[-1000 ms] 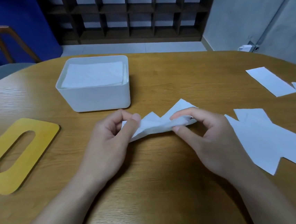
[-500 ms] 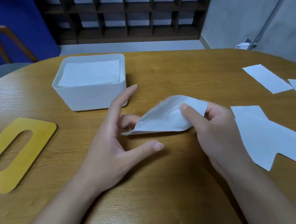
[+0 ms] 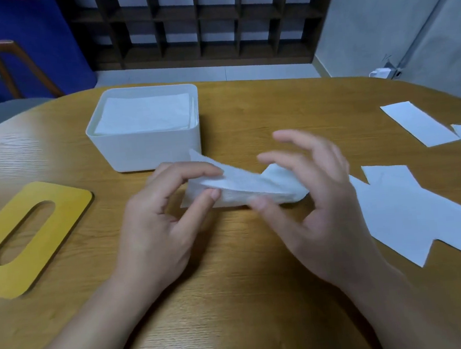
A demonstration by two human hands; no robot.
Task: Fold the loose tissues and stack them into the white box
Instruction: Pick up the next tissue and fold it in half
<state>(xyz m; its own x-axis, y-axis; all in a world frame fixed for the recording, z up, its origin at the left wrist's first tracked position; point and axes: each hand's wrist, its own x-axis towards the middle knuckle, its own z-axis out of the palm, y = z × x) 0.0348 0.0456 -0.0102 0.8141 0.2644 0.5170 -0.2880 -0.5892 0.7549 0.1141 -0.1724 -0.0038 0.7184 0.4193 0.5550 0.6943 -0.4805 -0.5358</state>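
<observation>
Pinching soft crumpled tissue (image 3: 241, 186) w/ both hands.

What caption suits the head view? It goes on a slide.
Both hands, left hand and right hand, fold a tissue in front of the white box.

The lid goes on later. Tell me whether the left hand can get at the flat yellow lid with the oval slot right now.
Probably not yet: the left hand pinches the white tissue. The yellow lid lies uncovered on the table, nothing between.
</observation>
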